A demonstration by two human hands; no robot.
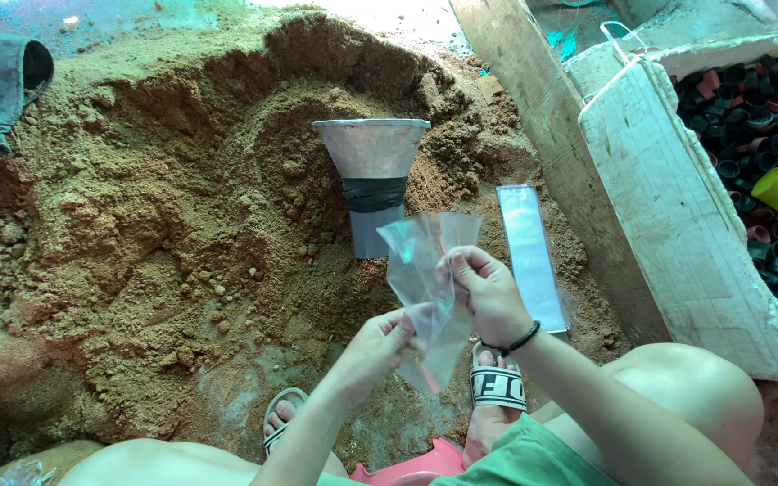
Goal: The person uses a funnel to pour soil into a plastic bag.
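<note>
Evidently both hands were busy with one clear plastic bag (425,288), held up in front of the knees above the sawdust-like brown heap (164,225). The left hand (373,346) had its fingers pinched together on the bag's lower edge, while the right hand (488,292) (a dark band at its wrist) had its fingers clamped on the upper part, near the mouth. Just beyond the bag, a metal funnel (373,180) with dark tape round its neck stood upright in the heap, and a flat stack of more bags (530,256) lay just beside it on the right. A white sack (677,225) full of dark and red plastic rings stood well to the right. To open the bag cleanly, I judged, the two film layers needed rubbing apart at the mouth with thumb against forefinger, the lower hand keeping the film taut so it would not crumple.
</note>
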